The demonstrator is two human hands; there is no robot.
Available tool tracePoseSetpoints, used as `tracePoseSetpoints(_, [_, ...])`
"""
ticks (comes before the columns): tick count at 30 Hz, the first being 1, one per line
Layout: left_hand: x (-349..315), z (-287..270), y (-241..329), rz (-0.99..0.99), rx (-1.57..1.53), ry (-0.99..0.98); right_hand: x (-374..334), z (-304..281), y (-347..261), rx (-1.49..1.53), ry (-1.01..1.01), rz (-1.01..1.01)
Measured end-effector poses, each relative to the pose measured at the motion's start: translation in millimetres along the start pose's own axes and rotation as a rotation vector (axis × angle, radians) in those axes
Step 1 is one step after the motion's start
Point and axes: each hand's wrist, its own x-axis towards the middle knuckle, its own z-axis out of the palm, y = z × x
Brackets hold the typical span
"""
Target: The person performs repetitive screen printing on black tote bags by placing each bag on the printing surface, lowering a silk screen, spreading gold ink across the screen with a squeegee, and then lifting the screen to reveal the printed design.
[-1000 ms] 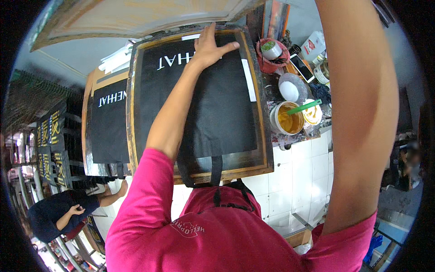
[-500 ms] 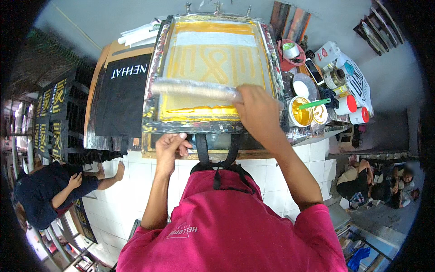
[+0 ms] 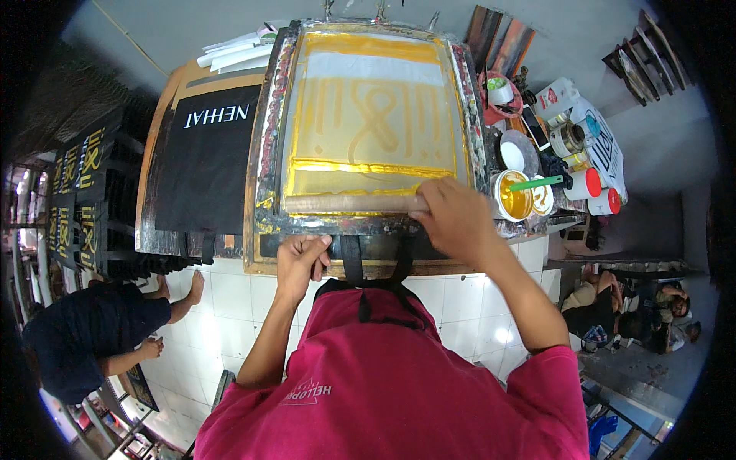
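Observation:
My right hand (image 3: 456,222) is closed on the end of a long squeegee (image 3: 353,203), which lies crosswise over the near part of a screen-printing frame (image 3: 474,146). Its mesh (image 3: 368,130) shows a yellowish curling design, with a ridge of golden ink (image 3: 376,167) beyond the squeegee. My left hand (image 3: 301,264) is beside the frame's front edge, fingers loosely curled and thumb apart, with nothing visible in it. Two black straps (image 3: 351,259) stick out from beneath the frame; whatever they belong to is hidden.
Left of the frame lies a black fabric piece with white lettering (image 3: 203,161) on a board. At right stand a tub of golden ink (image 3: 514,201) with a green-handled tool (image 3: 535,182), a phone (image 3: 535,126) and red-lidded jars (image 3: 586,184). A person (image 3: 92,337) is at lower left; others are at far right.
My right hand has drawn the squeegee toward me, near the frame's front edge. An ink ridge now crosses the mesh below the design. The person at left has lowered a hand.

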Motion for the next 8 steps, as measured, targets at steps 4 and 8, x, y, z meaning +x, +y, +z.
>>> tracePoseSetpoints(4, [-2, 2, 2, -0.031, -0.01, 0.024, -9, 25, 4, -0.074, 0.098, -0.083])
tracePoseSetpoints(8, [1, -6, -1, -0.005, 0.035, -0.028, 39, 39, 50, -0.128, 0.12, -0.091])
